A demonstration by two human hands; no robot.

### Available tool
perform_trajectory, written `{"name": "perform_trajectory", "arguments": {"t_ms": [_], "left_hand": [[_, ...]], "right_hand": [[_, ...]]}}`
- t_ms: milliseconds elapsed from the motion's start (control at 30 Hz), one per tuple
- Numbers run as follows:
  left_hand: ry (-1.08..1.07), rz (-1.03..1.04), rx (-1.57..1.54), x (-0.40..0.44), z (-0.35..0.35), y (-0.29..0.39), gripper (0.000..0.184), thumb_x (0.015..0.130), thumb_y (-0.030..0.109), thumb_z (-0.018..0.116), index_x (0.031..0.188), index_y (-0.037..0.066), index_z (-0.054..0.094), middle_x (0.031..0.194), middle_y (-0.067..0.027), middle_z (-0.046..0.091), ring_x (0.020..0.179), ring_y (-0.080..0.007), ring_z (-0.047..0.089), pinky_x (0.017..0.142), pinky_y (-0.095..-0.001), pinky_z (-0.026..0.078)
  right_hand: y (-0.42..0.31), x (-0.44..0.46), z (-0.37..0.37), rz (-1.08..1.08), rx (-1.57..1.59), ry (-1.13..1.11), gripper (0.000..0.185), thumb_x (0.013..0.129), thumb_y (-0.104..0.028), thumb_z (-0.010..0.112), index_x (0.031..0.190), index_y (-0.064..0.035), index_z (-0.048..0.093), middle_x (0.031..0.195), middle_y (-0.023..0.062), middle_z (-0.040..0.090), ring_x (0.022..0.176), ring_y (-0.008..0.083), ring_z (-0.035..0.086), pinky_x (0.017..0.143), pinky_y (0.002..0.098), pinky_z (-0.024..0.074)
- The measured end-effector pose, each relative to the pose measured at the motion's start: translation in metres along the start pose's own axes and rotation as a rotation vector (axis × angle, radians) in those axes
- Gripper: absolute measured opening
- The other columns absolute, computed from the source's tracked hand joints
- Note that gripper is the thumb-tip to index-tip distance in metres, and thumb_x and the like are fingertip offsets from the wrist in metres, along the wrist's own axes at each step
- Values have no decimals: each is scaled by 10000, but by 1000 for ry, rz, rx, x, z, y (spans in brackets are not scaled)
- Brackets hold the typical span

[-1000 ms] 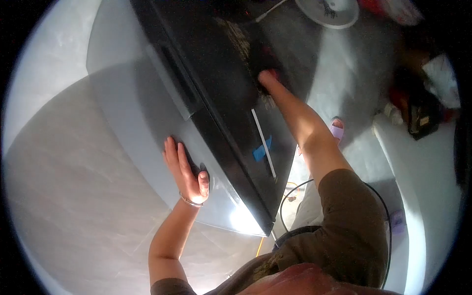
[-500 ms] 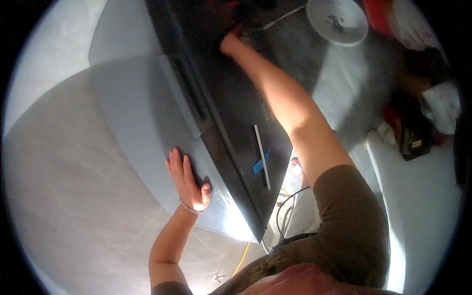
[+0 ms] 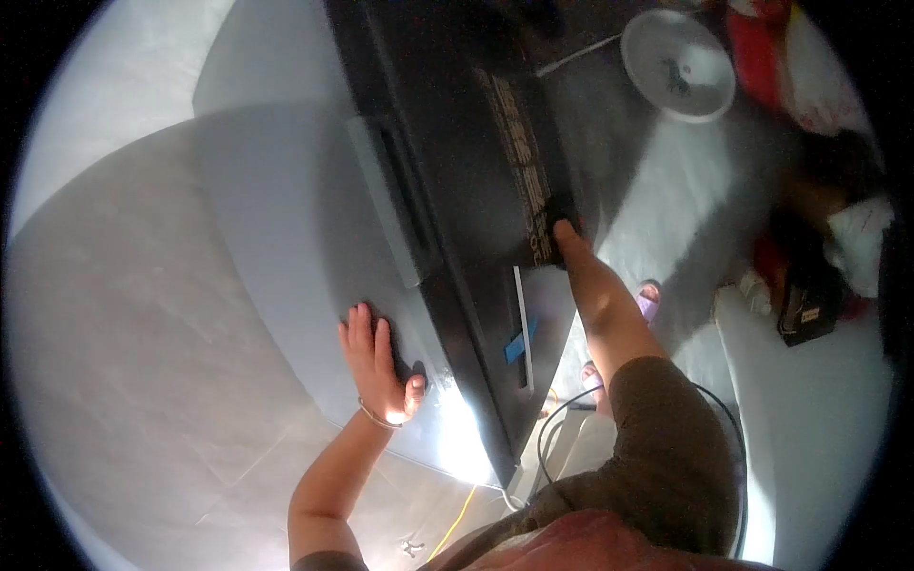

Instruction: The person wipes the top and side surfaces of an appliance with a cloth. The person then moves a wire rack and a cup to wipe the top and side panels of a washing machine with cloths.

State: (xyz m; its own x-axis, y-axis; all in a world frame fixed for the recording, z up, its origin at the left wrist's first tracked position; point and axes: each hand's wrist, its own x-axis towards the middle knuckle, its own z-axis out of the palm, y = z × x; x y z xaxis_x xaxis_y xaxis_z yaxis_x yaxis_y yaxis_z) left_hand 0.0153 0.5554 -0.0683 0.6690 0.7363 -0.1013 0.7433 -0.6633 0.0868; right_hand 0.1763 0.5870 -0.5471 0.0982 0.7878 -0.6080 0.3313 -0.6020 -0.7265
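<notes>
Big cabinet: the tall box (image 3: pixel 452 124) runs down the middle, with a grey front (image 3: pixel 276 200) and a dark side (image 3: pixel 476 205); its inside does not show.
White bowl: the round bowl (image 3: pixel 700 62) is on the floor near the top, with a dark patch in it; I can't tell if that is paint or bits.
Small dark box: this box (image 3: pixel 809 309) sits by a crumpled white bag (image 3: pixel 860 247); what they hold is hidden.
Left hand: it (image 3: pixel 376 366) lies flat on the grey front, fingers straight and thumb out to the side, holding nothing.
Right hand: it (image 3: pixel 566 233) is at the dark side, beside the gold letters (image 3: pixel 519 147); something dark hides its fingers, so I can't tell if they are wide or holding a thing.
Changed: half a second ago the right hand was much farther up the side; now it is lower and more letters show. The left hand is still flat on the front.
White strip: it (image 3: pixel 521 300) is on the dark side, with blue tape (image 3: pixel 515 350) by it.
In the way: a black cord (image 3: pixel 731 423) loops close to the brown shirt (image 3: pixel 671 447), and bright shine hides the front's bottom corner.
Slippers: purple ones (image 3: pixel 648 306) are on feet past the right arm.
</notes>
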Motion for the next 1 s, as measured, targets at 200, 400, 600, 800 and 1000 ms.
{"name": "perform_trajectory", "arguments": {"t_ms": [200, 400, 600, 800, 1000], "left_hand": [[5, -20, -3, -4, -2, 1, 770, 970, 559, 299, 1445, -47, 295, 1491, -334, 249, 1385, -479, 258, 1107, -612, 136], [5, -22, 4, -2, -6, 3, 764, 969, 561, 302, 1422, -54, 328, 1478, -338, 272, 1375, -492, 263, 1101, -617, 145], [40, -32, -12, -2, -6, 4, 755, 967, 557, 314, 1404, -58, 354, 1477, -323, 289, 1366, -487, 284, 1097, -620, 149], [12, -46, -14, 0, -10, 5, 741, 968, 554, 314, 1392, -50, 378, 1478, -315, 294, 1372, -477, 282, 1097, -621, 149], [87, -29, -63, 3, -8, 7, 727, 961, 560, 328, 1378, -32, 395, 1492, -281, 289, 1395, -442, 256, 1104, -627, 128]], "right_hand": [[-89, 27, -55, -261, 32, 104, 563, 933, -304, 516, 1433, -88, 378, 1474, 143, 338, 1356, 306, 335, 1125, 405, 259], [-261, 56, -155, -683, 132, 237, 566, 920, -309, 533, 1420, -85, 392, 1450, 145, 365, 1336, 309, 357, 1112, 406, 275], [-339, 80, -199, -777, 124, 295, 569, 908, -313, 550, 1408, -83, 406, 1427, 147, 393, 1317, 311, 379, 1098, 407, 291], [-256, 91, -167, -553, 8, 275, 572, 895, -318, 567, 1395, -80, 420, 1403, 150, 420, 1297, 314, 402, 1084, 408, 307], [-127, 22, -108, -332, -140, 149, 576, 882, -322, 584, 1382, -78, 433, 1380, 152, 447, 1277, 316, 424, 1070, 409, 323]]}}
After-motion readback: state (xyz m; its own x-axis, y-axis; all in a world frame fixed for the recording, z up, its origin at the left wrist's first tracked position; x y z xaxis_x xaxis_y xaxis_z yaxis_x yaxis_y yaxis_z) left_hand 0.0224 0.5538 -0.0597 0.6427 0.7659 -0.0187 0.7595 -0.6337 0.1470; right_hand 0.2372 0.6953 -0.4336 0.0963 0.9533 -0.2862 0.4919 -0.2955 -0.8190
